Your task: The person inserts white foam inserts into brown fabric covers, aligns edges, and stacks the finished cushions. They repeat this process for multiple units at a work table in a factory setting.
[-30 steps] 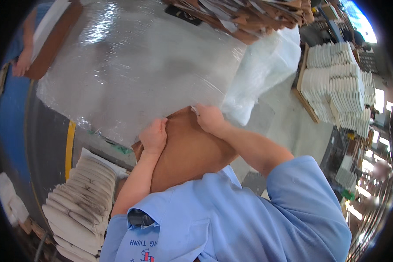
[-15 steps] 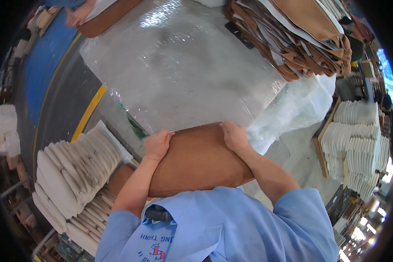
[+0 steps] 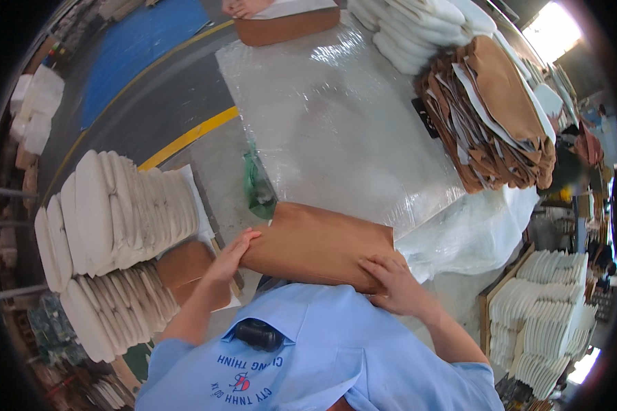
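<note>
A brown cushion-shaped piece (image 3: 315, 246) with a smooth cover lies in front of my waist, tilted, over the near edge of the plastic-covered table (image 3: 343, 137). My left hand (image 3: 236, 253) is closed at its left edge, fingertips on the upper side. Near its right end my right hand (image 3: 394, 281) grips it, fingers lying over the top and thumb close to the near edge. Its underside is hidden. At the table's far end, a co-worker's hand (image 3: 248, 7) rests by another brown piece (image 3: 288, 27) with a white upper side.
Brown covers (image 3: 487, 116) are piled at the table's right, with white padding (image 3: 425, 31) behind. White cushion inserts (image 3: 116, 212) stand stacked at left beside a brown piece (image 3: 192, 274). More white pieces (image 3: 538, 308) fill a pallet at right. A green bag (image 3: 257, 185) hangs by the table corner.
The brown piece has turned and its right end now sits lower. My right hand has moved from its far edge to its near right part; my left hand has moved down its left edge.
</note>
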Demonstrator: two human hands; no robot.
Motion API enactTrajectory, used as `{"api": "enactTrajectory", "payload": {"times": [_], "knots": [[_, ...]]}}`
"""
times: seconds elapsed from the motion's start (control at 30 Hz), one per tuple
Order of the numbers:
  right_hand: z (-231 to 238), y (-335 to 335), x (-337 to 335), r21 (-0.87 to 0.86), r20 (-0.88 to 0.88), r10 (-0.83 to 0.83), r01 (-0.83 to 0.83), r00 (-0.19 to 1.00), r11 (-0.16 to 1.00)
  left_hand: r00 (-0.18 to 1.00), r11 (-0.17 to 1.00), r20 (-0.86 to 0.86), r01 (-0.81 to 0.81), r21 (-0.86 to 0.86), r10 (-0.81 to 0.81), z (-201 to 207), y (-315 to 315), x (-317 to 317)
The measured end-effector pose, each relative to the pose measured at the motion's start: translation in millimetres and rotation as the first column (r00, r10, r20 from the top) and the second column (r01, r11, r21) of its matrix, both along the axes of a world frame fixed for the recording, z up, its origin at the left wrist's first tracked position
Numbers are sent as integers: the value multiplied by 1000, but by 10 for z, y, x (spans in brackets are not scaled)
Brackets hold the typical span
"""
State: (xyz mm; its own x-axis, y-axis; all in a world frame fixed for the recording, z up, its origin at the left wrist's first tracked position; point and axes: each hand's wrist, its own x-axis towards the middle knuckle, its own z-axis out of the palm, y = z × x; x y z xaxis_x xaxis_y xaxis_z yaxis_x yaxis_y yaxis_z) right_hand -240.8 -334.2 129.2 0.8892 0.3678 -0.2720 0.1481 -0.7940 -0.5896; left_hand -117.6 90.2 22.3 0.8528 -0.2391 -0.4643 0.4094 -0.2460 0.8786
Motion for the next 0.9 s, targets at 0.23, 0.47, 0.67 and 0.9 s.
{"api": "enactTrajectory", "payload": {"times": [0.23,0.47,0.67,0.9], "knots": [[171,287,566,-30,-130,-378,378,917,925,863,838,-361,-463,-287,353,494,-857,695],[164,-69,576,554,-367,-599,684,712,475,935,974,-299,-217,-64,188,308,-1613,811],[365,45,247,740,-325,-772,655,546,151,967,874,-253,-111,-474,-15,655,-2504,903],[136,315,-93,817,-379,-789,575,484,-40,834,737,-41,463,-493,-551,759,-2960,1001]]}}
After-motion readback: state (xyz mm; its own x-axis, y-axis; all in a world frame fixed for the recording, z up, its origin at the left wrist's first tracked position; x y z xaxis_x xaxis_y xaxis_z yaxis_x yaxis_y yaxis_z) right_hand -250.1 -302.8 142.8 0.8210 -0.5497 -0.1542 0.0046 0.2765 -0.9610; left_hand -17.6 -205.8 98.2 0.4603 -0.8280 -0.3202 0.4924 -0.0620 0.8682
